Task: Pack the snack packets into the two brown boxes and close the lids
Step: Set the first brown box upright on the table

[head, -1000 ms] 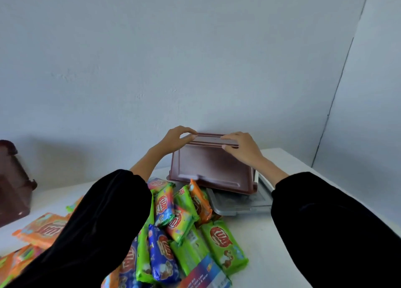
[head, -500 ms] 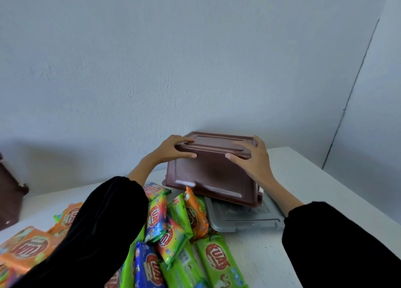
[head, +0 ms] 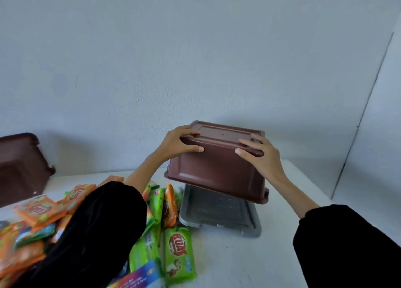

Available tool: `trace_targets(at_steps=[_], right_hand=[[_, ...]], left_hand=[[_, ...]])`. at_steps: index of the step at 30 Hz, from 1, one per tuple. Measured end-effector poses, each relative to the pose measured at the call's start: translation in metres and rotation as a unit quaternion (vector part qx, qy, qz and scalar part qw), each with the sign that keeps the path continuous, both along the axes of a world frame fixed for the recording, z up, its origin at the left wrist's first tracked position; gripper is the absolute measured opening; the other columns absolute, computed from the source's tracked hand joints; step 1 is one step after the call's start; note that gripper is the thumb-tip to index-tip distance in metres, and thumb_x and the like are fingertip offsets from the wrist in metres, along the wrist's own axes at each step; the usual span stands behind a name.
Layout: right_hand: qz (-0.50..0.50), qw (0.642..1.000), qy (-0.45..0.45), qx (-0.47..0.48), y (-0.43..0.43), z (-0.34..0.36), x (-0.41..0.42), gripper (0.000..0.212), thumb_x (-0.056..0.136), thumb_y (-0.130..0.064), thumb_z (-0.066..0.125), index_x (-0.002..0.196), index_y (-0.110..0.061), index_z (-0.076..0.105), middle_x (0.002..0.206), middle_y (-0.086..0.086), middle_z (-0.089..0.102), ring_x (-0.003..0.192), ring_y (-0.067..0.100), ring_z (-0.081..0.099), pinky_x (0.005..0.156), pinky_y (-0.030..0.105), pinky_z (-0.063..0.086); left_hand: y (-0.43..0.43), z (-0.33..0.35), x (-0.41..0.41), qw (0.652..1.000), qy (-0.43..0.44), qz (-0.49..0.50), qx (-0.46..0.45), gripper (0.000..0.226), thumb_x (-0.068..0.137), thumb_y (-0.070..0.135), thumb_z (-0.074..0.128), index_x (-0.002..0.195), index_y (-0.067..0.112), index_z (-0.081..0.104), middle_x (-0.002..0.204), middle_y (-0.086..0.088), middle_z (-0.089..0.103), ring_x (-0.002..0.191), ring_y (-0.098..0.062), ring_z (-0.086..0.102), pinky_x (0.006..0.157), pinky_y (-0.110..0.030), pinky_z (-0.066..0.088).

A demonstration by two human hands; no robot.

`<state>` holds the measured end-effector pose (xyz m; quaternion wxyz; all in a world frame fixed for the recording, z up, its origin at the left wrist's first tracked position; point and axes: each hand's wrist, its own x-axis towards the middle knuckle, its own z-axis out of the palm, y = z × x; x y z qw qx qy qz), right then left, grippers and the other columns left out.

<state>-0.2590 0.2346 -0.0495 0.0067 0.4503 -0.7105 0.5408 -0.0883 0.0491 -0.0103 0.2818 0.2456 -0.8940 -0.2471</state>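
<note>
A brown plastic box (head: 219,170) is held upside down and tilted in the air, its base turned up towards the wall. My left hand (head: 178,143) grips its upper left corner and my right hand (head: 259,157) grips its upper right edge, fingers curled over the base rim. Under it a grey lid (head: 221,214) lies flat on the white table (head: 249,263). A heap of green, orange and blue snack packets (head: 176,252) covers the table to the left, partly hidden by my left sleeve. A second brown box (head: 20,168) stands at the far left.
A pale wall runs close behind the table. The table's right edge (head: 310,179) lies just past my right forearm. Orange packets (head: 39,209) spread to the left edge of view.
Both hands have lifted the brown box higher off the grey lid and turned it so more of its base faces up. The view has swung left, showing the second box.
</note>
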Motion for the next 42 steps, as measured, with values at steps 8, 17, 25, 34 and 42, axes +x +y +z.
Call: trace_targets(at_steps=[8,17,25,34,42], right_hand=[[0.082,0.996,0.039,0.018,0.102,0.009,-0.031,0.038,0.076,-0.036,0.073,0.113,-0.027,0.067,0.135,-0.003,0.051,0.125,0.006,0.044,0.091,0.006,0.025],[0.144,0.989,0.020,0.041,0.178,-0.013,-0.040,0.036,0.077,-0.033,0.073,0.112,-0.028,0.067,0.133,-0.008,0.051,0.116,-0.004,0.041,0.092,0.006,0.024],[0.155,0.987,0.013,0.045,0.209,-0.039,-0.046,0.035,0.073,-0.028,0.077,0.107,-0.031,0.069,0.130,-0.011,0.052,0.121,0.003,0.046,0.104,0.019,0.031],[0.155,0.984,0.080,0.042,0.229,-0.065,-0.047,0.036,0.076,-0.026,0.074,0.109,-0.036,0.065,0.138,-0.005,0.046,0.134,0.014,0.036,0.114,0.041,0.029],[0.047,0.983,0.176,0.006,0.239,-0.124,-0.036,0.099,0.073,-0.049,0.069,0.144,-0.047,0.000,0.155,0.008,-0.005,0.145,0.029,0.007,0.109,0.042,0.029]], left_hand=[[0.130,-0.013,0.001,0.996,0.054,0.076,0.002,0.053,0.067,0.035,0.081,0.117,0.023,0.065,0.135,0.000,0.051,0.124,-0.014,0.047,0.098,-0.017,0.029],[0.230,-0.037,0.010,0.990,0.039,0.135,0.009,0.054,0.066,0.039,0.080,0.116,0.024,0.065,0.133,-0.001,0.053,0.127,-0.012,0.045,0.098,-0.015,0.027],[0.270,-0.073,0.007,0.986,0.061,0.156,0.005,0.058,0.065,0.041,0.080,0.119,0.027,0.062,0.138,0.003,0.047,0.129,-0.014,0.043,0.105,-0.014,0.023],[0.302,-0.108,0.008,0.975,0.093,0.199,-0.045,0.060,0.065,0.050,0.077,0.120,0.033,0.060,0.140,0.013,0.042,0.128,-0.008,0.041,0.091,-0.026,0.044],[0.300,-0.141,0.011,0.971,0.170,0.142,-0.094,0.096,0.069,0.035,0.080,0.144,0.037,0.020,0.151,-0.011,0.009,0.141,-0.017,0.018,0.108,-0.014,0.028]])
